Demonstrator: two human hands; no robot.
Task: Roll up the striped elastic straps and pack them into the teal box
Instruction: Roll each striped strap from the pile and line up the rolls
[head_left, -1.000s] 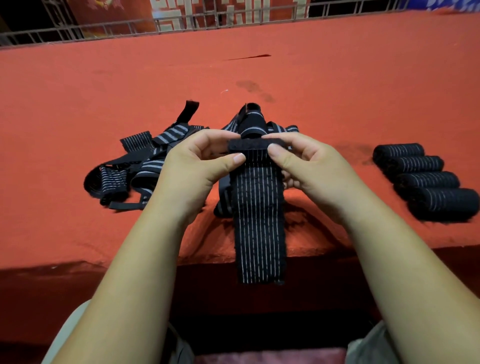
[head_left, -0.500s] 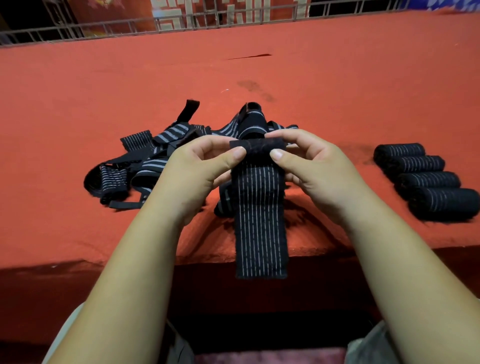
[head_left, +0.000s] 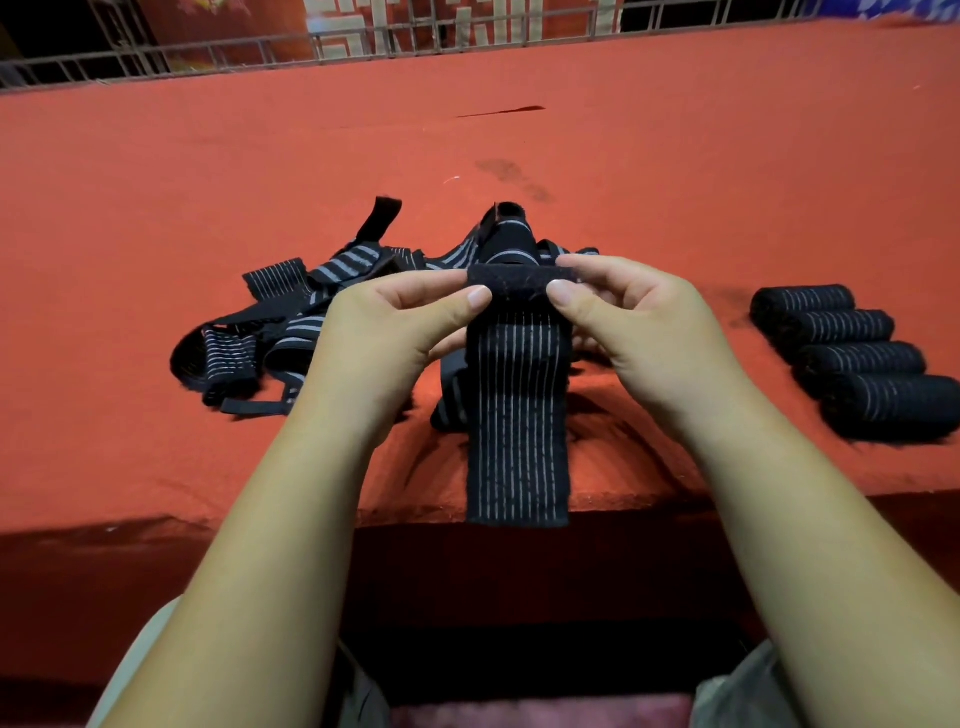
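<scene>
A person's left hand (head_left: 400, 332) and right hand (head_left: 631, 325) pinch the rolled top edge of a black elastic strap with thin white lengthwise stripes (head_left: 517, 415), thumbs pressed on its front; the loose end hangs down past the near edge of the red cloth-covered table (head_left: 675, 171). Behind the hands lies a tangled heap of unrolled striped black straps (head_left: 291, 322). Four finished strap rolls (head_left: 852, 358) sit side by side, apparently touching, at far right. A metal railing (head_left: 260, 54) borders the table's far side.
</scene>
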